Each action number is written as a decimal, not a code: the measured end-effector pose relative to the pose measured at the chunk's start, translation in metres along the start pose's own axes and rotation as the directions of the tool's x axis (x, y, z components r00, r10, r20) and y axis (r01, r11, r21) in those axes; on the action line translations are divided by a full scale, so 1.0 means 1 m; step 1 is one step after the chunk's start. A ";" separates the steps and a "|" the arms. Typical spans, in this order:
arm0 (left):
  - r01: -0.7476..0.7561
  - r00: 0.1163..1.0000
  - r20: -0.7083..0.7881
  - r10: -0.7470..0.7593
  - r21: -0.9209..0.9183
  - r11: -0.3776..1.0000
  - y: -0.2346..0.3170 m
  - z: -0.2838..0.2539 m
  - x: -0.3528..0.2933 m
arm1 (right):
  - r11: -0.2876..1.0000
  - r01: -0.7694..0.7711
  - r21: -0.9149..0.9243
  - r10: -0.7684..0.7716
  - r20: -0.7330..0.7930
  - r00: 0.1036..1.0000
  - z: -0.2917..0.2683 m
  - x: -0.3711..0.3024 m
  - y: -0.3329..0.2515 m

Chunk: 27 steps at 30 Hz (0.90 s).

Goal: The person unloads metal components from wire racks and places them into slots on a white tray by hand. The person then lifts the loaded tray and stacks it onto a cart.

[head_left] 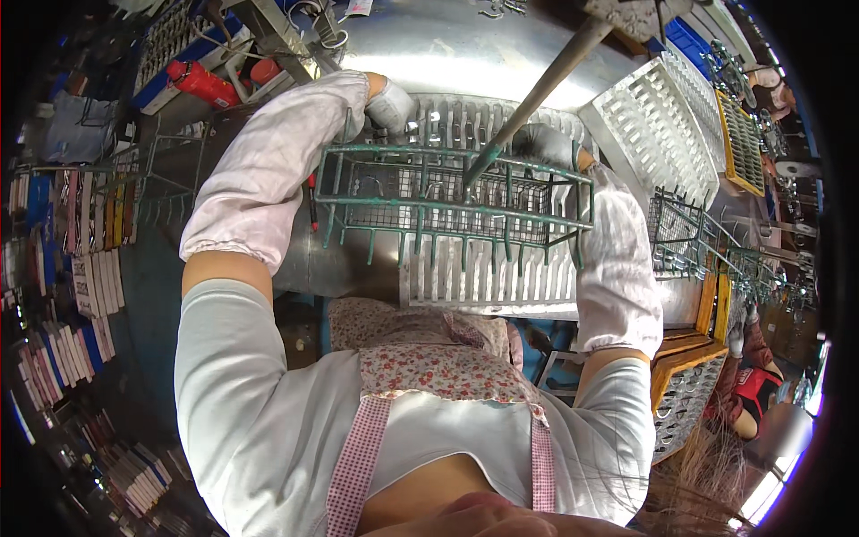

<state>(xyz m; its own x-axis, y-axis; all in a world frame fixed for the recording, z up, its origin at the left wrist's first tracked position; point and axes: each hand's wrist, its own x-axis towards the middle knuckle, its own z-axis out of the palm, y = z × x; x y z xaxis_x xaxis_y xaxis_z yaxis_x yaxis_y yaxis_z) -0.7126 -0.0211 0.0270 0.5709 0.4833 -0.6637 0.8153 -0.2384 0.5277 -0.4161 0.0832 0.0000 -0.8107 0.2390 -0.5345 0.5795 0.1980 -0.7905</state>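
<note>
My left hand (391,107), in a pale glove, is at the far left end of a slotted metal tray (488,300), close to small shiny pieces. Its fingers are turned away from view, so their grip does not show. My right hand (548,145), gloved too, is over the far right part of the tray. Dark blur and the rack partly cover its fingers. Between me and both hands hangs a green wire rack (403,205) with hooks along its lower edge and a mesh basket inside. A long rod (546,85) rises from the rack.
More slotted trays (653,125) lean at the right, beside green wire racks (676,228) and yellow-framed trays (741,143). A red bottle (204,83) lies at the far left near a metal stand (273,36). Another person's arm (747,345) shows at the right.
</note>
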 end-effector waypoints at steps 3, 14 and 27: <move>0.024 0.998 -0.060 -0.034 -0.149 0.989 0.025 -0.003 -0.008 | 0.987 0.049 0.151 -0.069 0.129 0.989 -0.007 -0.003 0.029; 0.226 0.522 -0.673 -0.524 -0.483 0.846 -0.127 0.192 -0.005 | 0.870 -0.475 -0.130 0.195 -0.795 0.574 0.081 -0.133 0.143; 0.582 0.415 -0.653 -0.634 -0.346 0.736 0.067 0.265 0.115 | 0.898 -0.347 -0.270 0.232 -0.381 0.895 0.204 -0.147 0.244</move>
<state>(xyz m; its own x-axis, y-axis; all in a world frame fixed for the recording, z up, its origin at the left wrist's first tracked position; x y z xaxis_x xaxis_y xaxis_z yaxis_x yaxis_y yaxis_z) -0.5665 -0.2046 -0.1541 -0.3434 0.9014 -0.2636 0.8990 0.3968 0.1856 -0.1727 -0.0974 -0.1756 -0.5597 0.6217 -0.5479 0.8245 0.3512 -0.4437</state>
